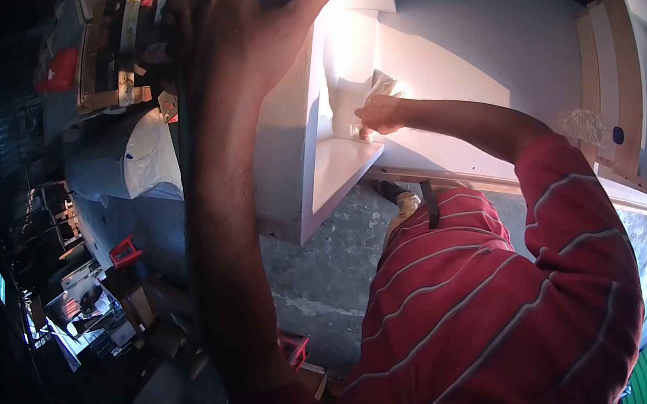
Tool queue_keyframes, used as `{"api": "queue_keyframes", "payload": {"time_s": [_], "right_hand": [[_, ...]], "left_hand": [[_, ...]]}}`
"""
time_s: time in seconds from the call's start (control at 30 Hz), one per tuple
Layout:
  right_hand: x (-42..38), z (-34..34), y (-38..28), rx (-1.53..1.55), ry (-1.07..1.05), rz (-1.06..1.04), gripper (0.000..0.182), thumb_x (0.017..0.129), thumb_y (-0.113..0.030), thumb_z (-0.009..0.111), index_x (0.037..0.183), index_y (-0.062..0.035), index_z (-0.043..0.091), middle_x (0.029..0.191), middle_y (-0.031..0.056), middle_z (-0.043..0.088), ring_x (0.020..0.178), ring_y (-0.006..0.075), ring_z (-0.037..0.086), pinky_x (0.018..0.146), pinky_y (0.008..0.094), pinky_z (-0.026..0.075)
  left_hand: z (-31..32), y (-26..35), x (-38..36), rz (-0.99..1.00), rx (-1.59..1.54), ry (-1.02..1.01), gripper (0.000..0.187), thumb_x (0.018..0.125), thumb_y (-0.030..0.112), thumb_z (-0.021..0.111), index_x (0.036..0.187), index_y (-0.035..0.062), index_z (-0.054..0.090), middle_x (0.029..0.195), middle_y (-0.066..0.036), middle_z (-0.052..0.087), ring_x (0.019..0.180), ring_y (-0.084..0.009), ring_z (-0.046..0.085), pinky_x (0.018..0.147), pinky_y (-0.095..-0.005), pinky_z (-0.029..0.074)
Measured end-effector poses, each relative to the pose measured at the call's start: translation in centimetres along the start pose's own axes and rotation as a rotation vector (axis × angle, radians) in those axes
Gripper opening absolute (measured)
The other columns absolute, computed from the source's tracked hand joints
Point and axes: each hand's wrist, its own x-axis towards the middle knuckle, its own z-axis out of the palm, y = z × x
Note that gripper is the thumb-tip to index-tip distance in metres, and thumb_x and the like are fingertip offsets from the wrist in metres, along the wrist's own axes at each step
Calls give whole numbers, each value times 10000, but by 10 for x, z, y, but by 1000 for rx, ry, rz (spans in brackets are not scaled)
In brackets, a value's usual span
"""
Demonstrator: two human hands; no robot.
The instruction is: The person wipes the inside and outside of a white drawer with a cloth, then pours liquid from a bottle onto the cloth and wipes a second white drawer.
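My left hand (248,32) lies against the outer side of a white box-like cabinet (286,137), its thumb stretched out toward the front edge. The other fingers are partly in shadow at the top of the view. Farther right, my right hand (382,113) is closed around a crumpled pale rag (384,86), which bunches out above and below the fist. That hand is at the inner corner of the cabinet, close to a brightly lit white panel. A broad white board (449,38) extends to the right behind my right forearm.
Crumpled clear plastic (582,127) lies by wooden strips (625,72) at the right. A covered white bundle (122,159) stands to the left. Red stools (125,251) are on the grey concrete floor (309,277). Wooden frames (125,56) are stacked at upper left.
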Motion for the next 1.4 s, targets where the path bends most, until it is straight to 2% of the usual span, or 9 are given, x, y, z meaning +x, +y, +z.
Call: {"api": "queue_keyframes", "payload": {"time_s": [0.23, 0.5, 0.7, 0.87, 0.93, 0.97, 1.03, 1.3, 1.4], "right_hand": [[24, 4, -23, 416, 363, 121, 335, 818, -99, 490, 1102, -238, 601, 960, 125, 506, 916, 329, 558, 796, 417, 438], [-4, -13, 1, 22, -133, 116, 203, 720, -52, 528, 815, -131, 688, 879, 112, 559, 915, 300, 566, 770, 387, 433], [6, -39, -1, 488, 388, 214, 302, 832, -89, 438, 1027, -186, 647, 923, 122, 516, 933, 300, 539, 791, 397, 423], [33, 18, -27, 72, 178, 108, 243, 779, -114, 512, 969, -143, 659, 975, 150, 526, 860, 328, 582, 755, 402, 459], [32, 19, -27, 35, 221, 110, 230, 774, -121, 513, 945, -139, 665, 984, 148, 525, 859, 320, 587, 754, 393, 467], [31, 18, -28, -15, 178, 120, 242, 808, -143, 498, 988, -143, 659, 1028, 137, 537, 875, 314, 589, 768, 406, 458], [30, 9, -25, -76, 142, 134, 255, 841, -166, 482, 1030, -148, 653, 1071, 126, 548, 892, 307, 591, 783, 419, 449], [22, -30, 34, -293, 278, 615, 367, 875, -102, 427, 1210, -229, 507, 1009, 142, 547, 766, 288, 639, 643, 373, 522], [37, -23, 55, -123, 370, 709, 404, 846, -81, 450, 1240, -161, 481, 1017, 151, 551, 771, 268, 645, 654, 370, 519]], "left_hand": [[10, -13, 9, 40, 69, 46, 1012, 666, 590, 604, 1373, -45, 255, 1375, -287, 319, 1288, -401, 308, 1059, -439, 263], [0, -7, 4, 16, -79, -63, 1011, 667, 581, 611, 1370, -52, 256, 1375, -279, 325, 1281, -383, 331, 1056, -424, 272], [6, -20, 17, 8, -45, -38, 1005, 664, 579, 617, 1361, -57, 272, 1369, -280, 334, 1275, -386, 338, 1054, -423, 275], [3, -34, 14, 103, -4, 34, 1002, 674, 587, 609, 1367, -49, 262, 1369, -280, 334, 1282, -394, 321, 1059, -436, 265], [-22, -70, 21, 452, -875, -377, 1002, 683, 589, 601, 1376, -40, 245, 1373, -276, 329, 1286, -398, 311, 1061, -445, 259], [-11, -63, 18, 452, -876, -377, 1002, 683, 589, 601, 1376, -40, 245, 1373, -276, 329, 1286, -398, 311, 1061, -445, 259], [7, -13, 9, 25, 22, -15, 1008, 685, 596, 599, 1383, -31, 233, 1385, -269, 316, 1295, -408, 291, 1064, -458, 249], [3, -8, 5, 2, 79, -20, 1006, 689, 599, 596, 1397, -3, 212, 1413, -258, 270, 1335, -404, 195, 1079, -465, 221], [4, -9, 5, -1, 57, -29, 1006, 687, 601, 596, 1403, 12, 207, 1422, -254, 252, 1339, -410, 174, 1082, -469, 212]]}}
